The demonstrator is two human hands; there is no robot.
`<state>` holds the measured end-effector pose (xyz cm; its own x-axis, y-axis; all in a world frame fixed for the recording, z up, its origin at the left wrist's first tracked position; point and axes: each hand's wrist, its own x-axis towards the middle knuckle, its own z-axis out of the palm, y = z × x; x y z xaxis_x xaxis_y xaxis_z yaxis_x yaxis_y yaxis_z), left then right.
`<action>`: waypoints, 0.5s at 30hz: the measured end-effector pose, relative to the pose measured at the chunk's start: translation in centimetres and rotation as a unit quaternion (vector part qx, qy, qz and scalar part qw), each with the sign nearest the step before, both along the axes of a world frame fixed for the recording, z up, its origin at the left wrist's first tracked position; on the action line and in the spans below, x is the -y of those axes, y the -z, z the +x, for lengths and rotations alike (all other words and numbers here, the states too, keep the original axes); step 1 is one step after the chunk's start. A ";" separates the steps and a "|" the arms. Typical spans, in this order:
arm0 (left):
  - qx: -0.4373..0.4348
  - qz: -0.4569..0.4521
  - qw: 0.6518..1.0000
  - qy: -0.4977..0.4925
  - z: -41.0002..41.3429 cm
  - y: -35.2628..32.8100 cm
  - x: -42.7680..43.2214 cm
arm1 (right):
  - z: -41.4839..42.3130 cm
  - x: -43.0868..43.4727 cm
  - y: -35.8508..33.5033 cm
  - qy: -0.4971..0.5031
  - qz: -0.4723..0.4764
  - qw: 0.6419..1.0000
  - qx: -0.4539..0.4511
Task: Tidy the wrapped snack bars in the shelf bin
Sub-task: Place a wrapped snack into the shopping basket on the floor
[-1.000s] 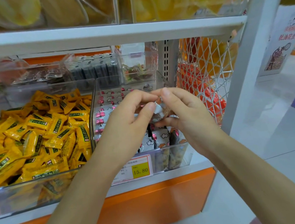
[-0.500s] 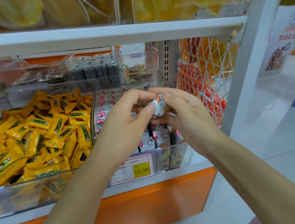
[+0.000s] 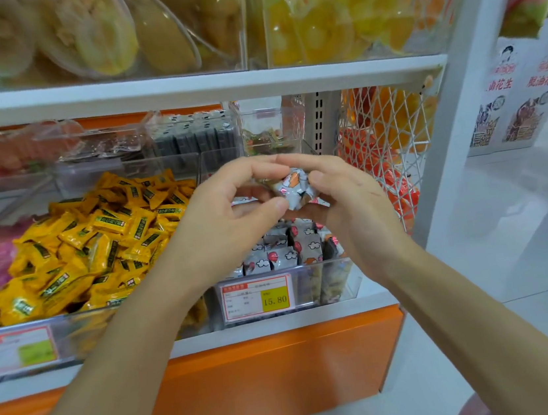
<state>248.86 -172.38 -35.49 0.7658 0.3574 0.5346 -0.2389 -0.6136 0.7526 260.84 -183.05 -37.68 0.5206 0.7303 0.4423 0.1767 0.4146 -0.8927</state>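
Observation:
A clear shelf bin [image 3: 340,280] with a price tag reading 15.80 holds several grey-white wrapped snack bars [image 3: 283,256] standing in rows. Above that bin, both my hands meet on one wrapped snack bar [image 3: 292,186], white with an orange mark. My left hand [image 3: 232,212] pinches its left end between thumb and fingers. My right hand [image 3: 343,195] curls round its right end. The hands hide the back rows of the bin.
A neighbouring clear bin [image 3: 107,326] to the left is heaped with yellow wrapped sweets [image 3: 97,239]. White shelf board [image 3: 182,91] runs overhead with bins of yellow snacks. A white mesh panel [image 3: 392,144] and white post [image 3: 455,123] stand at the right.
The hands stay together over the bin; the bar has turned between the fingers, showing more of its white and orange wrapper. The view has tilted up slightly.

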 end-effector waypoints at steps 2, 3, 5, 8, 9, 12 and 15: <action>-0.013 0.002 1.000 0.013 -0.5 -0.3 0.1 | -0.4 0.2 -0.5 -0.011 0.004 1.000 -0.027; -0.023 0.024 0.999 0.004 -0.6 -0.4 0.3 | -0.7 0.3 -0.7 -0.020 0.007 0.999 -0.040; -0.034 0.072 0.996 -0.035 -0.7 -0.4 0.6 | -1.3 0.5 -1.0 -0.033 0.009 0.997 -0.065; -0.027 0.075 0.993 -0.082 -1.0 -0.2 0.9 | -2.4 0.6 -1.5 -0.050 0.005 0.994 -0.100; -0.029 0.069 0.993 -0.092 -1.4 -0.1 0.9 | -2.9 0.6 -1.6 -0.059 0.005 0.992 -0.109; -0.034 0.061 0.991 -0.113 -3.7 0.0 -0.2 | -4.7 0.0 -2.0 -0.110 0.001 0.985 -0.136; -0.063 0.090 0.984 -0.142 -7.7 -0.6 -1.7 | -7.6 -1.6 -2.1 -0.136 -0.024 0.984 -0.108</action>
